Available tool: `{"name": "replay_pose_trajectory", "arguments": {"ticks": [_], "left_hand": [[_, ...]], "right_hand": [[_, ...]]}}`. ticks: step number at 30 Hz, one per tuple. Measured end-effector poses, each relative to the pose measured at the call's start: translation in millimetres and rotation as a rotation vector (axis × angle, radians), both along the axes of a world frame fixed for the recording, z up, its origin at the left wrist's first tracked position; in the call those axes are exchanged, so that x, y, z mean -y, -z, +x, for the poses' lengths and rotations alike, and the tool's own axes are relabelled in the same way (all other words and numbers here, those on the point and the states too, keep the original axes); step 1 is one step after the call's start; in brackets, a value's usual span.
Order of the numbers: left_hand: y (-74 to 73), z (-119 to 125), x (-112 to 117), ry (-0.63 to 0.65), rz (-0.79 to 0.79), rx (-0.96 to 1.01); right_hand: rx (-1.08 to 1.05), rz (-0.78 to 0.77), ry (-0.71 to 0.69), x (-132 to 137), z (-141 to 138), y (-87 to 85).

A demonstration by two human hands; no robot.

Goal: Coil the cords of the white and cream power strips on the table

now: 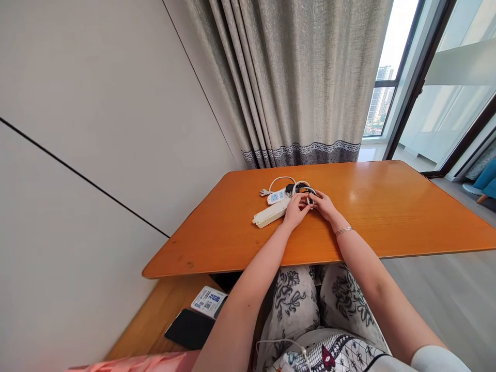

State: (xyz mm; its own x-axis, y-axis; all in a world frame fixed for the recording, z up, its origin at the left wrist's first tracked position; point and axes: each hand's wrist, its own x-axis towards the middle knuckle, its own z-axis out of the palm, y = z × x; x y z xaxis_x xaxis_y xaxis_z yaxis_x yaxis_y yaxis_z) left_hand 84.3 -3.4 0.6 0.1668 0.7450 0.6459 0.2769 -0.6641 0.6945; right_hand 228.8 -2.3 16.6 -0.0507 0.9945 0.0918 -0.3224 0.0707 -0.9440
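My left hand (296, 211) and my right hand (324, 204) meet at a small tangle of black and white cables (304, 187) on the table. The fingers of both hands are bent closed around the near end of the cables. Exactly which strand each one grips is partly hidden. Under my left wrist side lies a cream power strip (267, 215), its far end covered by that hand. Just behind it rests a white power strip with blue sockets (277, 197). A white plug (264, 192) lies at its left, on a looped white cord.
The orange-brown wooden table (387, 206) has rounded corners. A grey curtain (310, 77) hangs behind it, with a wall on the left and a window on the right. Below the table's left edge, a black phone-like slab (189, 329) and a printed card (209, 301) lie on a wooden surface.
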Motion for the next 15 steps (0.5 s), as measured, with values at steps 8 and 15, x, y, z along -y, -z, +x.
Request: {"name": "replay_pose_trajectory", "arguments": {"ticks": [8,15], "left_hand": [[4.5,-1,-2,-0.025,-0.056,0.107],[2.2,-3,-2,-0.079,0.037,0.13]], "right_hand": [[0.177,0.042,0.232,-9,-1,13.7],[0.259,0.075,0.137,-3,2,12.6]]}}
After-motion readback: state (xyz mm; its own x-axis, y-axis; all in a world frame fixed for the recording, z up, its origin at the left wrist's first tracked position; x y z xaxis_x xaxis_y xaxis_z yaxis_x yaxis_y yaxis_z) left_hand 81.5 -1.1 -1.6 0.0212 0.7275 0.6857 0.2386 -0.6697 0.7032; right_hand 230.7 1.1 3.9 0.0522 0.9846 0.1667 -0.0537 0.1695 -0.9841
